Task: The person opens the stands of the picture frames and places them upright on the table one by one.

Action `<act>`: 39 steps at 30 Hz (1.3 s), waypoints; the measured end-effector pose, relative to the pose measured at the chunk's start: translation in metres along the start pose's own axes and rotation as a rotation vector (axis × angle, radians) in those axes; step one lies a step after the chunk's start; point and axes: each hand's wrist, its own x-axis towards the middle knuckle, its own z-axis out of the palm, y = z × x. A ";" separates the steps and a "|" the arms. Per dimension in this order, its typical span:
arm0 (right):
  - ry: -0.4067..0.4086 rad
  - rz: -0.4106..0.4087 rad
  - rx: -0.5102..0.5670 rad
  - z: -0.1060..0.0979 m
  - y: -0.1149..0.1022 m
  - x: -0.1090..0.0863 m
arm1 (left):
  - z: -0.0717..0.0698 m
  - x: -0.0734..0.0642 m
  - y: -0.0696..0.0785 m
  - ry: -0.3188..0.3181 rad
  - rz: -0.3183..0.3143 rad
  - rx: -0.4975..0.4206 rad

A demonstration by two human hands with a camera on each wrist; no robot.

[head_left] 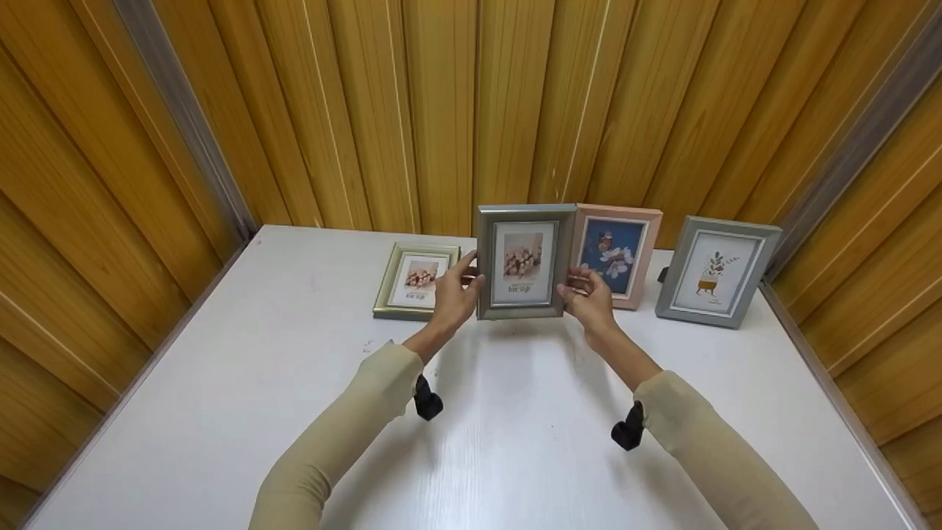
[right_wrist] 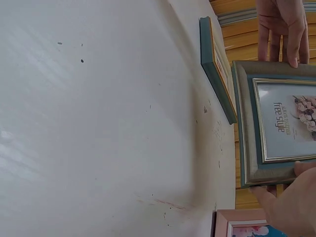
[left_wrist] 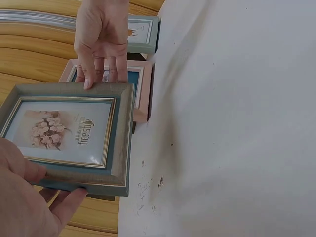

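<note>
Both hands hold a grey-green picture frame [head_left: 486, 309] upright above the table, a flower print facing the head camera. My left hand [head_left: 455, 296] grips its left side, thumb on the front and fingers behind the edge. On the opposite side, my right hand [head_left: 591, 300] pinches the frame's edge the same way. In the left wrist view, the held picture frame [left_wrist: 123, 143] shows a gold inner lip and the words "free style". Just behind it on the right stands a pink picture frame [head_left: 642, 254], partly covered by the held one and the right hand.
A smaller green-gold picture frame [head_left: 401, 278] lies or leans low at the left. A grey-green frame with a potted-plant print [head_left: 717, 276] stands tilted back at the right. The white table [head_left: 243, 412] meets wood-look panel walls [head_left: 441, 110] at the back.
</note>
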 end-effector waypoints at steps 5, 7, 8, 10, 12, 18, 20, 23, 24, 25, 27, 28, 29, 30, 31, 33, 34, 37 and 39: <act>-0.013 -0.015 -0.012 0.009 0.002 0.006 | 0.006 0.015 -0.008 0.079 0.013 0.014; -0.036 -0.018 -0.021 0.013 0.005 0.009 | 0.008 0.022 -0.013 0.099 0.010 0.010; -0.049 -0.021 -0.029 0.014 0.006 0.010 | 0.009 0.025 -0.016 0.104 0.001 0.003; -0.072 -0.024 -0.046 0.018 0.010 0.014 | 0.011 0.030 -0.022 0.110 -0.019 -0.005; -0.094 -0.033 -0.058 0.021 0.013 0.017 | 0.013 0.036 -0.028 0.119 -0.028 -0.010; -0.149 -0.036 -0.075 0.025 0.022 0.026 | 0.019 0.053 -0.042 0.116 -0.004 -0.009; -0.159 -0.020 -0.101 0.025 0.024 0.029 | 0.019 0.056 -0.045 0.104 0.004 0.006; -0.179 -0.003 -0.138 0.024 0.026 0.031 | 0.019 0.060 -0.048 0.092 0.018 0.044; -0.183 0.000 -0.142 0.024 0.027 0.031 | 0.020 0.061 -0.049 0.096 0.028 0.061; -0.188 0.005 -0.145 0.024 0.026 0.031 | 0.020 0.062 -0.050 0.098 0.034 0.076; -0.200 0.012 -0.144 0.024 0.019 0.027 | 0.021 0.064 -0.050 0.102 0.040 0.102; -0.199 0.011 -0.147 0.024 0.019 0.027 | 0.022 0.065 -0.050 0.103 0.040 0.112; -0.198 0.010 -0.150 0.025 0.019 0.028 | 0.022 0.066 -0.050 0.106 0.041 0.125; -0.196 0.010 -0.155 0.025 0.019 0.029 | 0.022 0.067 -0.049 0.107 0.038 0.137; -0.194 0.011 -0.162 0.026 0.019 0.030 | 0.023 0.068 -0.049 0.104 0.032 0.148; -0.187 0.007 -0.188 0.026 0.023 0.035 | 0.023 0.070 -0.048 0.094 0.022 0.171; -0.184 0.008 -0.206 0.026 0.026 0.039 | 0.023 0.071 -0.048 0.084 0.013 0.181; -0.195 0.019 -0.273 0.025 0.024 0.041 | 0.024 0.074 -0.047 0.035 -0.005 0.207; -0.198 0.046 -0.328 0.024 0.021 0.041 | 0.023 0.076 -0.046 0.001 -0.007 0.224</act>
